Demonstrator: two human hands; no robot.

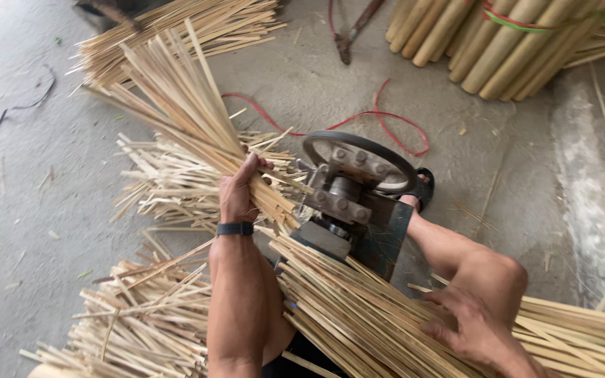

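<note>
Head view: left hand [238, 192] closed around a fanned bundle of bamboo strips [176, 98], strips angled up and away, lower ends just beside the metal machine [348, 203] with its hand wheel [358, 161]. Right hand [474, 325] lies flat, fingers spread, pressing on a long stack of strips [358, 315] running into the machine. Loose strips [141, 322] on the concrete floor [22, 196]. Bamboo poles [498, 42] top right, red cord [386, 122] near the wheel.
</note>
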